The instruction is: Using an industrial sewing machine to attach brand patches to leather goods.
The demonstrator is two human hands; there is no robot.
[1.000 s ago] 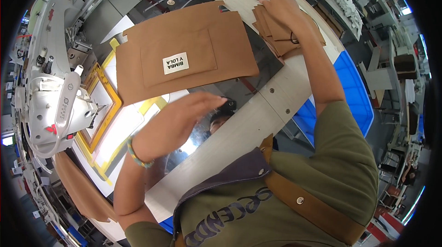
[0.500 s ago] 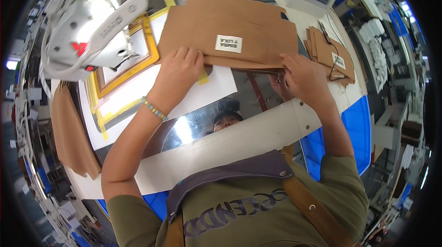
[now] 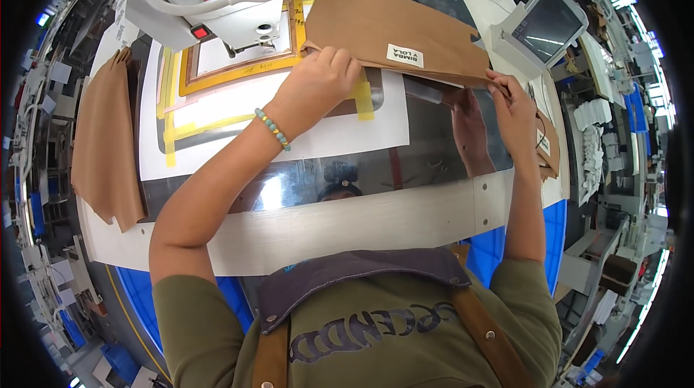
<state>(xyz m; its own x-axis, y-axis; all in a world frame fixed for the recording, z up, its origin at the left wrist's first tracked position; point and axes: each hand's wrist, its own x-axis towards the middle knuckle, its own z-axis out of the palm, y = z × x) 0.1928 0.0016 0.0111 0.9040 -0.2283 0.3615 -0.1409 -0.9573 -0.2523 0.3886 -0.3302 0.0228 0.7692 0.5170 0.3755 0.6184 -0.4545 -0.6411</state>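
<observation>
My left hand (image 3: 325,80), with a beaded bracelet at the wrist, has its fingers curled on the near left edge of a brown fabric panel (image 3: 390,15) bearing a white label (image 3: 405,55). My right hand (image 3: 510,99) pinches the panel's right corner. The panel spans the space between both hands, beside the machine's white head (image 3: 173,5) and a yellow frame (image 3: 238,77). Beneath lie a taped white sheet (image 3: 376,128) and a reflective metal plate (image 3: 426,171). The undersides of my fingertips are hidden.
Another brown piece (image 3: 105,142) lies at the table's left end. Smaller brown pieces (image 3: 551,156) lie by a cable at the right, below a small screen (image 3: 542,23). Blue bins (image 3: 553,243) sit under the front edge (image 3: 376,229). Other workstations line both sides.
My right hand left the stacked pieces and took the panel's right corner; my left hand took its near edge. The panel has since shifted up and rightward in view, nearer the machine, as the view turned.
</observation>
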